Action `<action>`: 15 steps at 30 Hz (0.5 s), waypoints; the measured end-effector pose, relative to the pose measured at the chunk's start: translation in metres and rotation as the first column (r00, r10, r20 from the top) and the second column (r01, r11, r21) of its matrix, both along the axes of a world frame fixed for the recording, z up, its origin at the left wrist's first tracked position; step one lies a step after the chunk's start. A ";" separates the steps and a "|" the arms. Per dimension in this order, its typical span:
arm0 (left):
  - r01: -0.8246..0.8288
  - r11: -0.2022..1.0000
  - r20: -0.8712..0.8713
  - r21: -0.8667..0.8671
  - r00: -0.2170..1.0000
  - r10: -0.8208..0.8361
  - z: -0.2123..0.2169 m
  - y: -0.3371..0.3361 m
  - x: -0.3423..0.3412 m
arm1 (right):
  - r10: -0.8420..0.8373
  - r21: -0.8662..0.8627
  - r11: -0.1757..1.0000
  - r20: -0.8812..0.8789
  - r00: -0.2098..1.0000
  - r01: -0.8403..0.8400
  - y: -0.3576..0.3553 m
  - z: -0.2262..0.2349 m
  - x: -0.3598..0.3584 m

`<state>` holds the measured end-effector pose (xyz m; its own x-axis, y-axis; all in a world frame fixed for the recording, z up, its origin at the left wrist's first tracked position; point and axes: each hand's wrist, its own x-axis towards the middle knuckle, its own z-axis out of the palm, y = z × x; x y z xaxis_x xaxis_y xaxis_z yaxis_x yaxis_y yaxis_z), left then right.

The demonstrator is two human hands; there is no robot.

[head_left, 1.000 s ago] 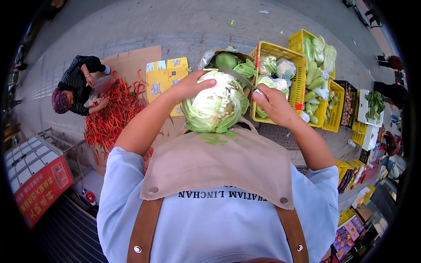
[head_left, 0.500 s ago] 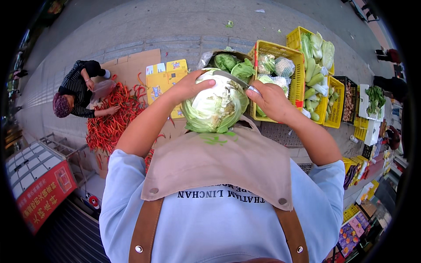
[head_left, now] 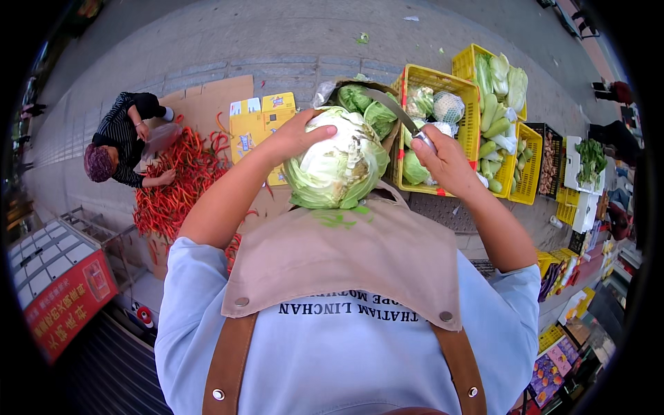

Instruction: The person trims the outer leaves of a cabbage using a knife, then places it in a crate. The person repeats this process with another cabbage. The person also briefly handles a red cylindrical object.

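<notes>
A large pale green cabbage point(head_left: 337, 166) with brownish spots on its outer leaves sits in front of my apron. My left hand point(head_left: 303, 140) is wrapped round its left side, thumb lying on top and the other fingers hidden behind. My right hand point(head_left: 443, 160) grips the handle of a knife point(head_left: 395, 109) with a curved dark blade. That blade points up and to the left, apart from the cabbage, over more green cabbages point(head_left: 380, 117) in an open box just beyond.
Yellow crates point(head_left: 472, 138) of cauliflower, long green gourds and leafy vegetables stand to the right. On the left, a person point(head_left: 124, 138) crouches beside a pile of red chillies point(head_left: 181, 187) on cardboard. A flattened yellow carton point(head_left: 257, 131) lies beyond my left forearm.
The knife has come away from the cabbage's upper right side, moving right with my right hand. My left hand stays on the cabbage. The crouching person's hand has shifted over the chillies.
</notes>
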<state>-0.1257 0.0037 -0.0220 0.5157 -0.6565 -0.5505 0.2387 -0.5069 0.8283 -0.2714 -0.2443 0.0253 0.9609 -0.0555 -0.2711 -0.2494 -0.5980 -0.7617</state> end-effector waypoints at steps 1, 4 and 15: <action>0.014 1.000 0.003 0.010 1.000 -0.014 0.000 0.000 0.000 | -0.032 -0.022 0.999 0.013 0.999 0.033 0.010 -0.002 0.017; 0.049 0.999 0.042 0.004 0.998 -0.049 -0.001 -0.005 0.003 | 0.037 -0.038 0.999 0.104 0.994 -0.033 0.022 -0.028 0.060; 0.106 0.984 0.047 0.142 0.992 -0.113 -0.020 -0.003 0.005 | 0.350 -0.525 0.785 -0.062 0.935 -0.329 0.020 -0.040 0.109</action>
<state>-0.1210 0.0011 -0.0416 0.4766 -0.6300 -0.6132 0.1321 -0.6382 0.7584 -0.1627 -0.2243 -0.0149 0.9531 0.1541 -0.2604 0.0665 -0.9462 -0.3166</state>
